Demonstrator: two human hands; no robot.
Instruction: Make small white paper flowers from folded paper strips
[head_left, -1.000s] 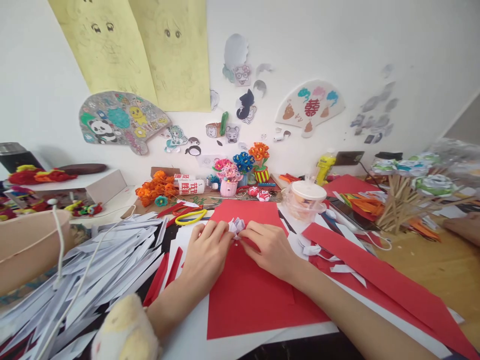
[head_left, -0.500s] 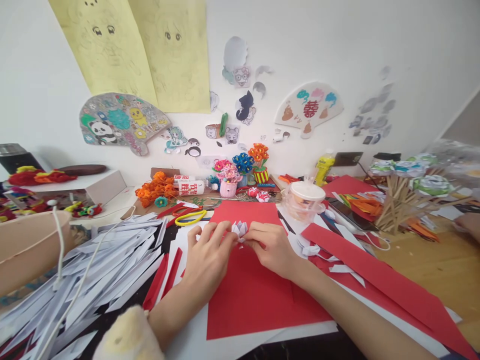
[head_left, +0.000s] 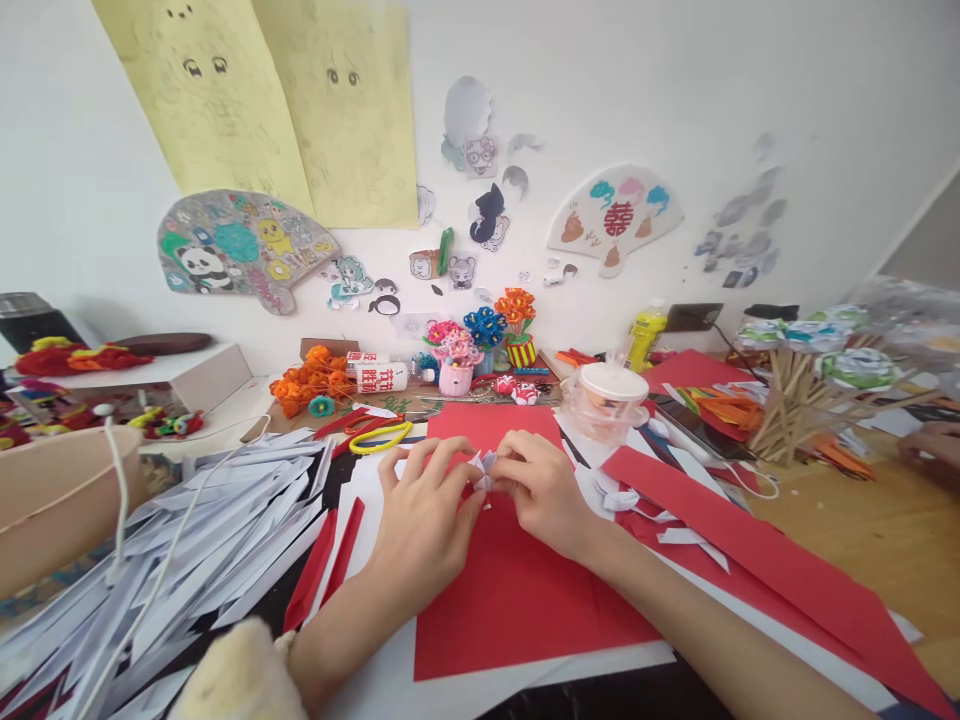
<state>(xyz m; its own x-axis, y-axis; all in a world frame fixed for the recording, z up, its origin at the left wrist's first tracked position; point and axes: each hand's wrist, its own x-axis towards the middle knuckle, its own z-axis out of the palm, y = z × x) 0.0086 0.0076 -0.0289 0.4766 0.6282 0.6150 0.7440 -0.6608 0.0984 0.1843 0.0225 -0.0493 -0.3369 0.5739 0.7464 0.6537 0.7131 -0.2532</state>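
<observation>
Between my two hands is a small folded white paper piece [head_left: 485, 466] with pointed tips, held over a red paper sheet [head_left: 517, 600]. My left hand [head_left: 427, 510] pinches its left side, the fingers bent and partly covering it. From the right, my right hand [head_left: 544, 490] grips it between thumb and curled fingers. The red sheet lies on white paper [head_left: 382, 650]. Right of my right hand are loose folded white paper pieces [head_left: 619, 497] and a long red paper strip [head_left: 735, 555].
A heap of white paper strips [head_left: 217, 540] covers the left side, beside a beige bin [head_left: 60, 500]. Yellow-handled scissors [head_left: 381, 437], a lidded plastic cup [head_left: 607, 395] and small flower pots [head_left: 455, 380] stand behind. Another person's hand [head_left: 934, 445] shows at the right edge.
My hands have shifted slightly around the white paper piece, and my right fingers now cover more of its top. The other person's hand reaches slightly further in at the right.
</observation>
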